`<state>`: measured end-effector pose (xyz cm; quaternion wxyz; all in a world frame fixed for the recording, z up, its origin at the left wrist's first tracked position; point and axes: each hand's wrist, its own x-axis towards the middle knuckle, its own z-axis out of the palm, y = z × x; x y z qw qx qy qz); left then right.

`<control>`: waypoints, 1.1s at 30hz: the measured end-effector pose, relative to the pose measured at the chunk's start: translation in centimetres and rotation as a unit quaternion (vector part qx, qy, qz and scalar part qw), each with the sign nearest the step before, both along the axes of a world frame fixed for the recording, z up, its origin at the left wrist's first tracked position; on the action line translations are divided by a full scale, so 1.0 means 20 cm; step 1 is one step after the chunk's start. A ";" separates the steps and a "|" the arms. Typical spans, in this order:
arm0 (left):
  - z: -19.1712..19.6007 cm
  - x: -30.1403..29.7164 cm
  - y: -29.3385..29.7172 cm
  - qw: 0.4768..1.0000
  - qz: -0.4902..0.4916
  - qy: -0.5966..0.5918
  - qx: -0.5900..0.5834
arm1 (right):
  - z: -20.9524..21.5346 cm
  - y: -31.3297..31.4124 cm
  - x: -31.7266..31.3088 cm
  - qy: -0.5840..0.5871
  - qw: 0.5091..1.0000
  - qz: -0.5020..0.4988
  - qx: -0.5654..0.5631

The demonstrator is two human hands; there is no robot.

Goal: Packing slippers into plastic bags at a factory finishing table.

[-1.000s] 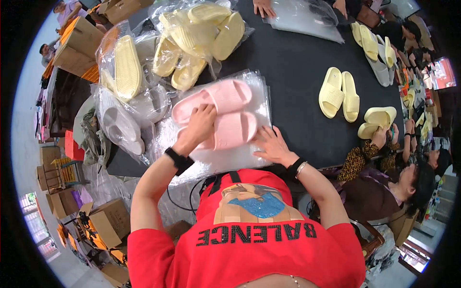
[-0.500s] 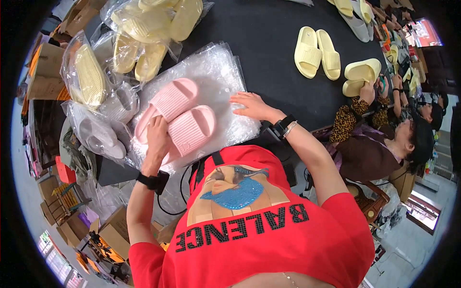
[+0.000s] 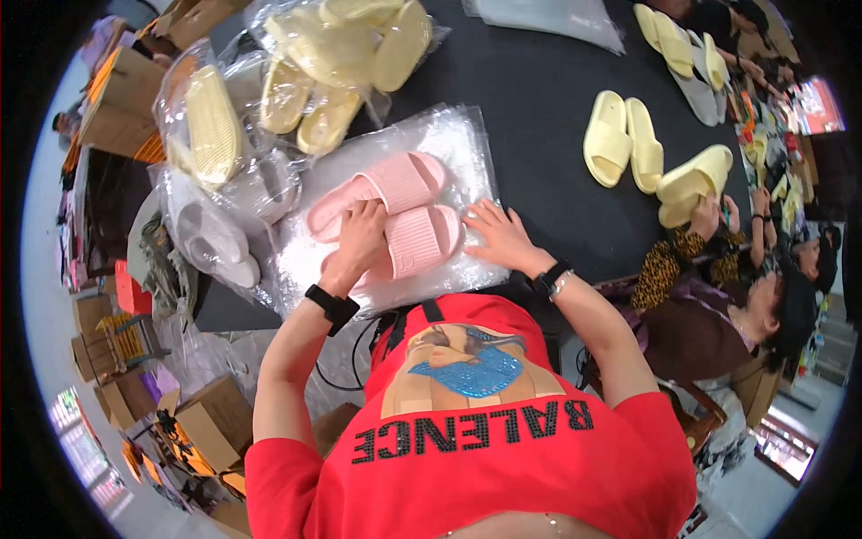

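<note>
A pair of ribbed pink slippers (image 3: 420, 235) lies side by side on a stack of clear plastic bags (image 3: 296, 262), toes toward the right. My left hand (image 3: 361, 235) is closed on the pair at the footbeds, behind the straps, its fingers bent; their tips are partly hidden. Just past the toe end, my right hand (image 3: 499, 235) rests flat on the bags' right edge with its fingers spread, holding nothing.
Bagged yellow slippers (image 3: 214, 126) and bagged grey slippers (image 3: 211, 232) crowd the left. Loose yellow slippers (image 3: 609, 139) stand at the right, beside a co-worker's hand (image 3: 707, 216) on another yellow pair. More clear bags (image 3: 552, 20) lie at the far edge of the black table (image 3: 530, 117).
My left hand and the pink slippers have moved rightward across the bags, toward my right hand. My right hand's fingers are more spread. The whole view has also shifted.
</note>
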<state>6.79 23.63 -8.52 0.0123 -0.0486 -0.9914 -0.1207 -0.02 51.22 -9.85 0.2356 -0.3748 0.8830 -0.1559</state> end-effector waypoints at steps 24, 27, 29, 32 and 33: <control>0.00 -0.23 0.09 0.985 -0.007 0.100 0.137 | -0.11 -0.11 0.11 0.067 0.976 0.202 -0.057; -0.07 -0.35 0.15 0.988 -0.015 0.102 0.118 | -0.01 -0.12 0.11 0.122 0.970 0.197 -0.067; -0.08 -0.31 0.11 0.992 -0.003 0.093 0.091 | -0.04 -0.12 0.12 0.110 0.972 0.200 -0.064; -0.08 -0.23 0.02 0.995 0.023 0.078 0.058 | -0.05 -0.11 0.11 0.106 0.973 0.201 -0.024; -0.06 -0.17 -0.04 0.995 0.049 0.073 0.043 | -0.06 -0.10 0.11 0.107 0.974 0.199 -0.024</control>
